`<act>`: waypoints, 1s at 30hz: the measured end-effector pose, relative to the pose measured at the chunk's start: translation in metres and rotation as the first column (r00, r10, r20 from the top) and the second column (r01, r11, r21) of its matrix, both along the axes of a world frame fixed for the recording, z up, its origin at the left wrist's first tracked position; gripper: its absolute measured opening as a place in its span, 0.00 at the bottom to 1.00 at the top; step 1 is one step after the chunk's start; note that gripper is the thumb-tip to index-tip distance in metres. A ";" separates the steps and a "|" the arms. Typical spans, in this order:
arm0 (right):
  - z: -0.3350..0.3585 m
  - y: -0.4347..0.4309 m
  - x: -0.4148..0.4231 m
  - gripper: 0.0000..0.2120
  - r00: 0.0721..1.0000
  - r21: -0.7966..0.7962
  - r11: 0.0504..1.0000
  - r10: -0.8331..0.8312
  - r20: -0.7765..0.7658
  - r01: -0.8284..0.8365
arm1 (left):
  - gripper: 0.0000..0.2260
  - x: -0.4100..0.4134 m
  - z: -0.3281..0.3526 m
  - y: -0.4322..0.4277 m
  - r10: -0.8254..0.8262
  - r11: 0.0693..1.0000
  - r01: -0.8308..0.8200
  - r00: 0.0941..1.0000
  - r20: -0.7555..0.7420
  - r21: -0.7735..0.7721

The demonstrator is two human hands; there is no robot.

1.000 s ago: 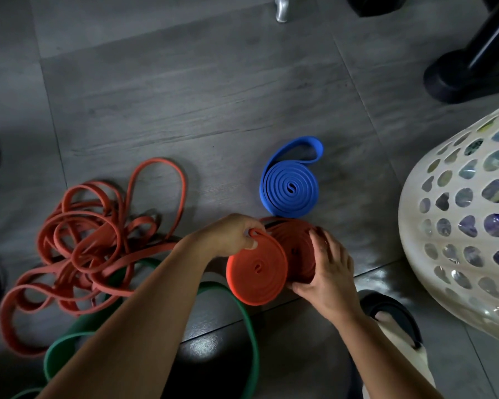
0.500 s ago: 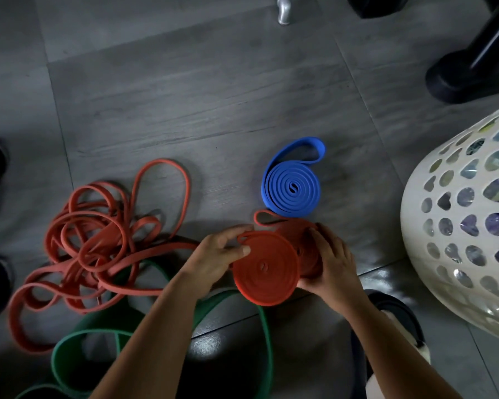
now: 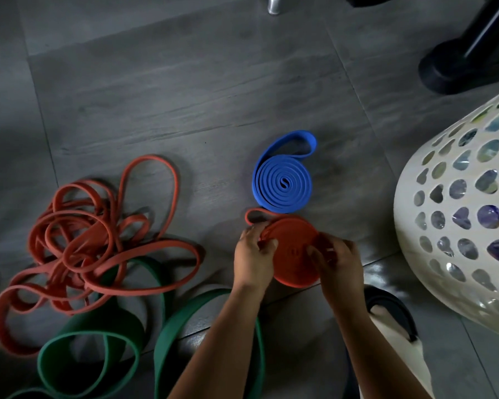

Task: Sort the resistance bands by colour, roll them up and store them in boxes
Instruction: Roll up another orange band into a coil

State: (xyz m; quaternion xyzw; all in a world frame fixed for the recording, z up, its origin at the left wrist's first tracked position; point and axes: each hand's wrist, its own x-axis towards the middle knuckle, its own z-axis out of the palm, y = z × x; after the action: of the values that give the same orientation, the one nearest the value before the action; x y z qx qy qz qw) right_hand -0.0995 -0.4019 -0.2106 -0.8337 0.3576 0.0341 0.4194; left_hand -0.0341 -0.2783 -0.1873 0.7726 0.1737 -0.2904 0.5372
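Note:
A rolled red band (image 3: 293, 251) lies flat over another red roll on the grey floor, a loose loop of red sticking out at its upper left. My left hand (image 3: 254, 254) grips the roll's left edge and my right hand (image 3: 339, 259) grips its right edge. Just beyond it lies a rolled blue band (image 3: 283, 182) with its tail looped up. A tangle of loose red bands (image 3: 90, 243) sprawls at the left, and wide green bands (image 3: 167, 332) lie unrolled under my forearms.
A white perforated basket (image 3: 455, 223) stands at the right. A black stand base (image 3: 458, 67) sits at the top right, a metal foot (image 3: 272, 5) at the top edge. A sandal (image 3: 392, 315) shows under my right forearm.
The upright red roll has been tipped flat onto the other red roll. Both hands have closed in on its edges, the left one moving right.

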 end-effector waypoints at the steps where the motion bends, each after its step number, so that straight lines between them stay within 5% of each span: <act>1: 0.000 0.000 0.004 0.17 1.000 -0.015 1.000 0.004 -0.001 -0.004 | 0.17 0.001 0.000 -0.002 -0.018 0.999 0.017 1.000 0.024 0.041; 11: -0.006 0.004 0.015 0.15 0.998 -0.108 0.993 0.051 -0.026 -0.053 | 0.20 0.003 -0.003 -0.014 -0.239 0.876 0.182 0.968 0.075 0.447; 20: -0.005 0.010 0.016 0.22 0.997 -0.180 0.981 0.083 0.011 -0.079 | 0.27 0.005 0.003 -0.006 -0.020 0.979 0.018 1.000 0.009 0.204; 26: 0.008 0.015 0.026 0.29 0.986 -0.191 0.979 0.095 0.136 -0.068 | 0.19 -0.004 0.021 0.047 0.072 0.968 -0.139 0.951 0.300 0.208; 30: 0.018 0.045 0.038 0.22 0.951 -0.234 0.958 0.216 0.220 -0.163 | 0.15 -0.020 0.024 0.121 -0.098 0.888 -0.144 0.868 0.487 0.437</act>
State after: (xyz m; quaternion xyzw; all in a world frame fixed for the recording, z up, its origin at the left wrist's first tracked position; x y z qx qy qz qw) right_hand -0.0617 -0.3566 -0.1921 -0.9023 0.2230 -0.0665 0.3630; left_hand -0.0537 -0.1576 -0.1635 0.9233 0.1029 -0.0263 0.3690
